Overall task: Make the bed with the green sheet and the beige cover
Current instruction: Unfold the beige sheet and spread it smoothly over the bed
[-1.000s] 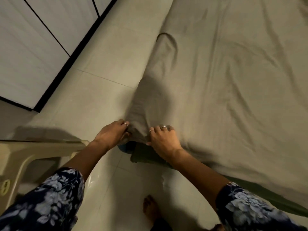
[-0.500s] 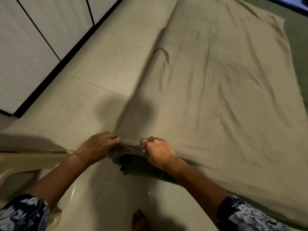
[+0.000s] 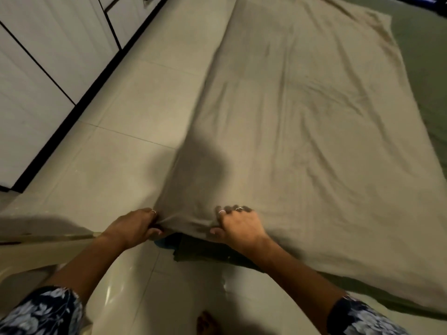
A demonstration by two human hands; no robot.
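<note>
Spreading wider apart than a moment ago, the left hand (image 3: 131,227) and right hand (image 3: 238,226) each pinch the near corner edge of the beige cover (image 3: 302,131), which lies flat over the green sheet (image 3: 425,76) on the low bed beside the tiled floor (image 3: 125,151).

Beige cover (image 3: 302,131): matt woven cloth, creased. Green sheet (image 3: 430,76): matt cloth, smoother. Floor tiles (image 3: 125,160): glossy, reflective. Cabinet fronts (image 3: 36,68): smooth, matt. Sleeves (image 3: 43,313): floral printed fabric.
</note>
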